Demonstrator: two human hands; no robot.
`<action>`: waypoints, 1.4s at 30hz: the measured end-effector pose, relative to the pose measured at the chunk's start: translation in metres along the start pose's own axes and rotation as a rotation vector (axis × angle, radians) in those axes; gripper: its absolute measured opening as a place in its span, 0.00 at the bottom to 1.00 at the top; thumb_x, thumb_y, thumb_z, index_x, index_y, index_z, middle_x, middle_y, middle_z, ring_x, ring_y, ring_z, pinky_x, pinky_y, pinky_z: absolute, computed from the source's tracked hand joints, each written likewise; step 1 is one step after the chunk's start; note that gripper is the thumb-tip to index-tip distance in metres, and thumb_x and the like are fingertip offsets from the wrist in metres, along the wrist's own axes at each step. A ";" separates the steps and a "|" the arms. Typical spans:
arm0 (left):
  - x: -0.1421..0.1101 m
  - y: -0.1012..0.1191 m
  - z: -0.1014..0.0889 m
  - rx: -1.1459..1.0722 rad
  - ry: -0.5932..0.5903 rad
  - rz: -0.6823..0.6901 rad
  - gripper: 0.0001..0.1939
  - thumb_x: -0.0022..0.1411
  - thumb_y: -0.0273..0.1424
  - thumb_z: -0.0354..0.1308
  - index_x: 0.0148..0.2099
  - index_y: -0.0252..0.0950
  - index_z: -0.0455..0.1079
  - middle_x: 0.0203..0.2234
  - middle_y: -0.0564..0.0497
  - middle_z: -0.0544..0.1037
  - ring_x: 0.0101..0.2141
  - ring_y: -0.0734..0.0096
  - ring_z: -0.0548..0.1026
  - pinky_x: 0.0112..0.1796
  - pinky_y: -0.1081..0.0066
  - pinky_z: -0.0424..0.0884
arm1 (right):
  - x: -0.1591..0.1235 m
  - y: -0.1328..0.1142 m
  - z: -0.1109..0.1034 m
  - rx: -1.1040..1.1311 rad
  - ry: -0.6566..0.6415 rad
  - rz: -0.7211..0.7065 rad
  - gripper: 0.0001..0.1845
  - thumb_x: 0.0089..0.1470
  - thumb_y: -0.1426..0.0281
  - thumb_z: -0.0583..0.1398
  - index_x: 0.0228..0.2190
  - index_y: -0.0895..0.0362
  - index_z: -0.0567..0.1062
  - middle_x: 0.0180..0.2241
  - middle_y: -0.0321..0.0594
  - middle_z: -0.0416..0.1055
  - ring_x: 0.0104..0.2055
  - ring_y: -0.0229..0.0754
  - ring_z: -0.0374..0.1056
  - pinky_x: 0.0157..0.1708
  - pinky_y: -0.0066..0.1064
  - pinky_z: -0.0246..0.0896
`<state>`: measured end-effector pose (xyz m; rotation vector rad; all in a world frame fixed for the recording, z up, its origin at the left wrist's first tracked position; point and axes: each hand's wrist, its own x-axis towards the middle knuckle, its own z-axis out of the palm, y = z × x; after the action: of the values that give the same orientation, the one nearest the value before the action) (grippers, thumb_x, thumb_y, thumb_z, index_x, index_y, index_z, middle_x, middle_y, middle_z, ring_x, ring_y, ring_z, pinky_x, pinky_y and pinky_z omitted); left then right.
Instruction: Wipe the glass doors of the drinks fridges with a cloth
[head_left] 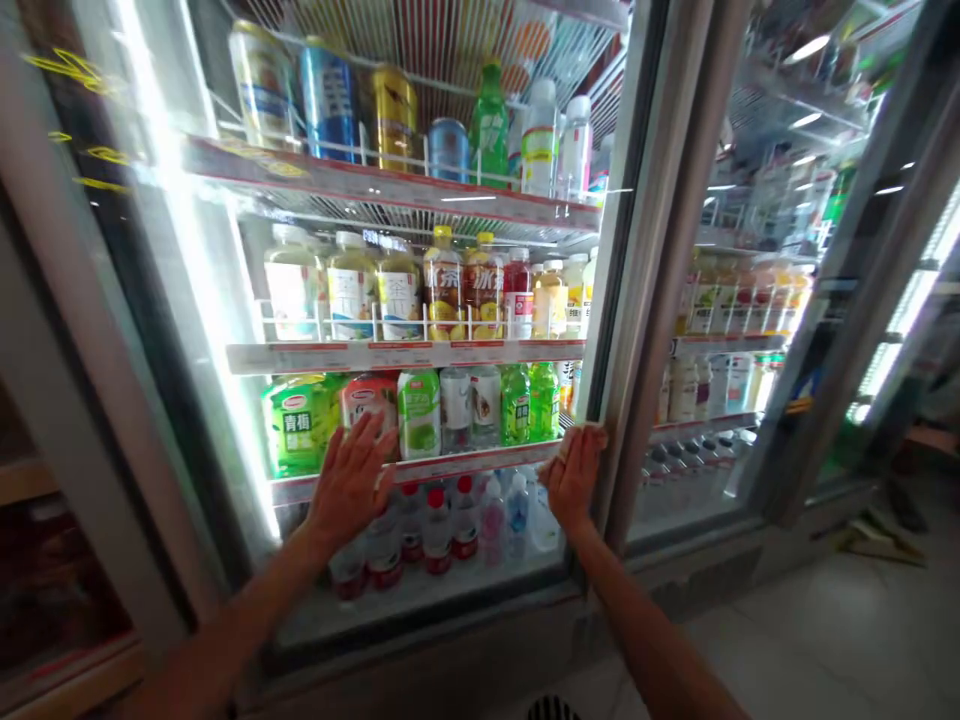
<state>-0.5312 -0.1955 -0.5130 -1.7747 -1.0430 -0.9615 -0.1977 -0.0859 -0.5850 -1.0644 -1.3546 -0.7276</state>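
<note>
A lit drinks fridge with a glass door (450, 625) stands in front of me, its metal frame (637, 300) running up the right side. My left hand (352, 480) is open, fingers spread, at the glass in front of the lower shelf; whether the palm touches the glass I cannot tell. At the right edge of the same door, my right hand (574, 478) presses a pale, crumpled cloth (592, 438) against the glass beside the frame. Behind the glass, near my left hand, are a green bottle (300, 425) and a green-and-white bottle (418, 415).
Upper shelves hold several cans (330, 100) and tea bottles (442, 285). Red-capped bottles (436, 530) stand at the bottom. To the right is another glass-doored fridge section (720, 370), with a tiled floor (810, 620) below. A dark shelf unit (52, 560) is at the left.
</note>
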 end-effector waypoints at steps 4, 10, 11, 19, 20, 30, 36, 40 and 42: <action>0.017 -0.013 -0.003 0.020 0.061 -0.015 0.34 0.59 0.28 0.53 0.65 0.45 0.44 0.63 0.46 0.50 0.62 0.60 0.49 0.60 0.53 0.46 | 0.097 -0.014 0.011 0.033 0.119 0.055 0.31 0.58 0.70 0.44 0.62 0.61 0.46 0.62 0.54 0.46 0.65 0.50 0.41 0.59 0.53 0.46; 0.066 -0.045 -0.012 0.059 0.163 -0.001 0.33 0.59 0.30 0.52 0.64 0.46 0.46 0.63 0.48 0.49 0.62 0.60 0.49 0.61 0.54 0.43 | 0.157 -0.091 0.008 0.092 0.029 -0.339 0.33 0.56 0.70 0.46 0.62 0.58 0.46 0.63 0.45 0.46 0.66 0.47 0.37 0.62 0.48 0.39; 0.073 -0.051 -0.015 0.079 0.182 -0.002 0.32 0.59 0.30 0.52 0.64 0.46 0.47 0.64 0.48 0.49 0.62 0.59 0.48 0.61 0.54 0.42 | 0.157 -0.094 0.007 0.086 -0.036 -0.462 0.32 0.56 0.69 0.47 0.62 0.56 0.47 0.63 0.43 0.48 0.66 0.45 0.38 0.62 0.46 0.39; 0.096 -0.079 -0.032 0.168 0.286 -0.051 0.32 0.60 0.31 0.51 0.65 0.44 0.46 0.64 0.47 0.47 0.63 0.57 0.47 0.60 0.51 0.42 | 0.204 -0.092 0.011 0.062 0.248 -0.044 0.33 0.56 0.70 0.44 0.62 0.62 0.45 0.62 0.51 0.47 0.65 0.50 0.41 0.59 0.52 0.45; 0.096 -0.080 -0.032 0.168 0.287 -0.049 0.33 0.59 0.31 0.51 0.65 0.44 0.46 0.64 0.47 0.47 0.63 0.57 0.46 0.60 0.52 0.42 | 0.201 -0.100 0.011 0.075 0.165 -0.203 0.32 0.56 0.70 0.44 0.62 0.60 0.46 0.63 0.48 0.48 0.65 0.48 0.41 0.60 0.49 0.44; 0.098 -0.096 -0.041 0.205 0.258 0.003 0.32 0.60 0.32 0.51 0.64 0.46 0.46 0.63 0.48 0.50 0.63 0.60 0.48 0.60 0.54 0.42 | 0.241 -0.140 0.011 0.127 0.211 -0.124 0.32 0.57 0.70 0.44 0.62 0.60 0.45 0.63 0.48 0.46 0.66 0.49 0.39 0.60 0.52 0.41; 0.108 -0.115 -0.055 0.239 0.297 -0.062 0.29 0.61 0.34 0.49 0.64 0.42 0.49 0.63 0.45 0.51 0.62 0.59 0.48 0.60 0.53 0.44 | 0.242 -0.147 0.007 0.085 0.033 -0.559 0.31 0.57 0.69 0.46 0.61 0.54 0.49 0.62 0.40 0.50 0.66 0.44 0.40 0.62 0.46 0.37; 0.109 -0.124 -0.060 0.247 0.330 -0.099 0.28 0.62 0.34 0.49 0.63 0.41 0.50 0.62 0.44 0.52 0.62 0.57 0.49 0.59 0.50 0.44 | 0.280 -0.132 0.010 0.108 0.259 0.035 0.31 0.56 0.70 0.44 0.61 0.61 0.49 0.62 0.51 0.49 0.64 0.52 0.43 0.58 0.55 0.42; 0.118 -0.112 -0.058 0.197 0.355 -0.103 0.29 0.62 0.33 0.49 0.64 0.40 0.49 0.62 0.43 0.52 0.62 0.56 0.48 0.59 0.49 0.43 | 0.279 -0.156 0.013 0.126 0.214 -0.078 0.31 0.56 0.70 0.45 0.61 0.61 0.50 0.62 0.50 0.48 0.65 0.51 0.41 0.59 0.52 0.42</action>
<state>-0.6024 -0.1840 -0.3558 -1.3408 -0.9695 -1.1462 -0.3090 -0.0887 -0.2853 -0.8135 -1.2455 -0.7801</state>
